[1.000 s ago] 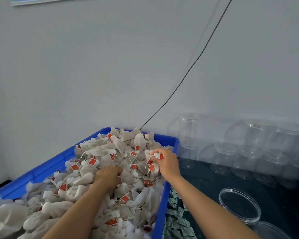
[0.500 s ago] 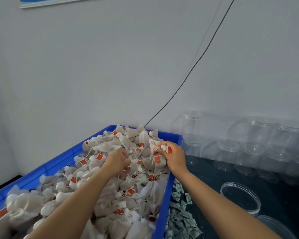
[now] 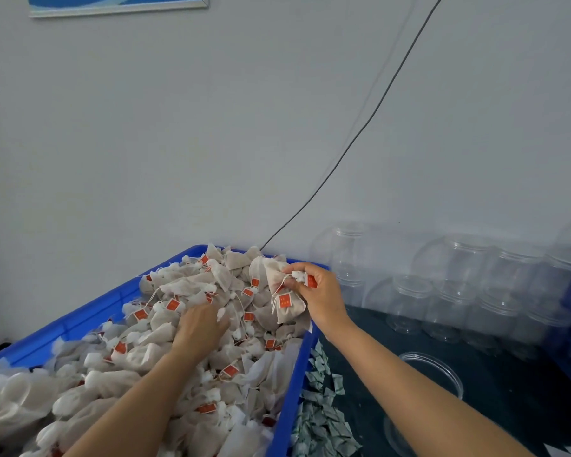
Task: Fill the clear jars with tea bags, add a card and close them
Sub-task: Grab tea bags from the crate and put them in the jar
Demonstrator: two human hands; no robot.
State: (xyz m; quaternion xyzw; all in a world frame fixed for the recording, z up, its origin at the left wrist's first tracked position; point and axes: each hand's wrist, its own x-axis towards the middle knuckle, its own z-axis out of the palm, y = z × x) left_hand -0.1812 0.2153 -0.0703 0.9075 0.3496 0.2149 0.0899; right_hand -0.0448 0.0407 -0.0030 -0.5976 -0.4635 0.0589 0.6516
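gauzy tea bags [image 3: 285, 293] pinched by right hand [image 3: 320, 296]

Two bare forearms, no sleeves

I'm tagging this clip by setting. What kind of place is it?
Probably a small hand-packing workshop: a blue crate heaped with tagged tea bags, rows of empty clear jars against a bare wall, and loose small packets on the dark table.

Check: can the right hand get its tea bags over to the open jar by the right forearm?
Probably yes. The right hand grips tea bags above the blue crate; the open jar sits just right, mouth up and uncovered.
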